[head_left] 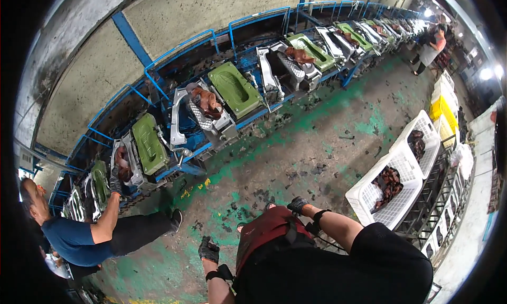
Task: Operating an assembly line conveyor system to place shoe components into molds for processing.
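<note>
Loosely bent, the fingers of the black-gloved left hand (pixel 209 248) are released above the green-stained grey floor (pixel 224 217); the black-gloved right hand (pixel 298 204) is beside the dark red apron (pixel 270 232) on the person's front (whether those fingers grip, one cannot tell). Rightward stands a white lattice plastic crate (pixel 406 206) of brown pieces (pixel 388 185); ahead, a blue metal worktop (pixel 186 168) carries green rectangular hollowed shells (pixel 235 90).

My black-gloved left hand (pixel 209 249), seven o'clock, and black-gloved right hand (pixel 298 205), five: too small to read finger curl. Bare left forearm (pixel 217 292) cut by lower edge. Feet (pixel 270 204) mostly hidden behind dark red apron (pixel 269 231). Brown crumpled pieces (pixel 390 182) in white plastic mesh crate (pixel 407 201), four o'clock: material unclear. Distant person (pixel 434 46), two o'clock, blurred.
</note>
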